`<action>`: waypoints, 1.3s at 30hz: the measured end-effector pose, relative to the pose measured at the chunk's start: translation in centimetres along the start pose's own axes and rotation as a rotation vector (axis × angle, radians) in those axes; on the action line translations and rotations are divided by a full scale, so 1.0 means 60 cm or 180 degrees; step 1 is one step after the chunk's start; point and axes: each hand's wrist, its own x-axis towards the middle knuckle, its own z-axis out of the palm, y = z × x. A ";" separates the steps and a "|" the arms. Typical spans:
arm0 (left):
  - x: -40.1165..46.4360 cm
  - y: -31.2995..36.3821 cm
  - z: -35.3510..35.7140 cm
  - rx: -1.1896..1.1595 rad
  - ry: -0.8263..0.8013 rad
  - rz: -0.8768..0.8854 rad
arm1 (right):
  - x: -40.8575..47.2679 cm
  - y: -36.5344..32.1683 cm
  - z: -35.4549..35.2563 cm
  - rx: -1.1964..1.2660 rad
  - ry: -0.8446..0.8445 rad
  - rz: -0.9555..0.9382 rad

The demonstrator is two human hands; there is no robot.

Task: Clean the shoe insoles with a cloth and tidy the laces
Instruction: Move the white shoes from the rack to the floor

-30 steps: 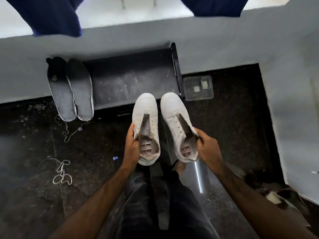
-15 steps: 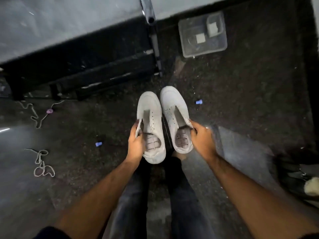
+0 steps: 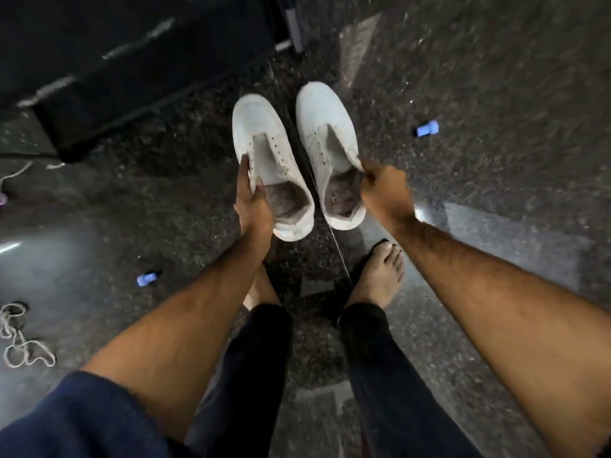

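Two white laceless shoes hang side by side over the dark floor, toes pointing away from me. My left hand (image 3: 253,201) grips the left shoe (image 3: 264,153) by the collar's left edge, thumb inside the opening. My right hand (image 3: 383,190) pinches the right shoe (image 3: 325,133) at its collar's right side. Both shoes look hollow inside, with no insole showing. A loose white lace (image 3: 20,342) lies coiled on the floor at far left, and the end of another lace (image 3: 18,171) trails further up the left edge. No cloth or insoles are in view.
A low dark bench (image 3: 99,67) with a metal leg (image 3: 292,31) stands at upper left. Two small blue objects (image 3: 426,128) (image 3: 148,278) lie on the speckled floor. My bare feet (image 3: 380,279) stand just below the shoes.
My view has tipped down and closer to the floor. The shoes have dropped lower in both hands. The insoles on the ledge and the clear box have left the frame.
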 end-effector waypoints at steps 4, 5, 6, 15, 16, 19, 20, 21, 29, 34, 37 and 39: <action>0.027 -0.015 0.024 0.0043 -0.0189 0.0094 | 0.024 0.005 0.037 0.0307 0.0053 -0.0159; 0.031 -0.020 0.027 0.0064 -0.0232 0.0130 | 0.027 0.007 0.043 0.0280 0.0051 -0.0210; 0.035 -0.022 0.028 0.0105 -0.0250 0.0170 | 0.031 0.007 0.045 0.0252 0.0064 -0.0253; 0.044 -0.041 0.010 0.0853 -0.0845 0.0151 | 0.032 0.004 0.034 -0.0140 0.0061 -0.0634; 0.046 -0.041 0.007 0.0871 -0.0937 0.0132 | 0.031 0.001 0.033 -0.0230 0.0046 -0.0652; 0.040 -0.025 -0.004 0.1333 -0.1134 0.0137 | 0.025 -0.010 0.028 -0.0616 -0.0158 -0.0603; 0.032 -0.016 -0.010 0.1492 -0.1191 0.0213 | 0.019 -0.016 0.024 -0.0779 -0.0256 -0.0570; 0.022 -0.005 -0.018 0.1688 -0.1241 0.0313 | 0.010 -0.024 0.019 -0.0909 -0.0339 -0.0558; -0.106 0.158 -0.138 0.3032 -0.1295 0.1313 | -0.114 -0.162 -0.112 -0.1978 -0.0570 -0.1231; -0.202 0.332 -0.255 0.3257 -0.1155 0.1683 | -0.217 -0.303 -0.247 -0.2172 -0.0292 -0.1710; -0.275 0.442 -0.339 0.3192 -0.1027 0.1766 | -0.297 -0.392 -0.333 -0.2256 -0.0218 -0.1978; -0.321 0.507 -0.395 0.3076 -0.0935 0.1779 | -0.353 -0.448 -0.384 -0.2218 -0.0174 -0.2148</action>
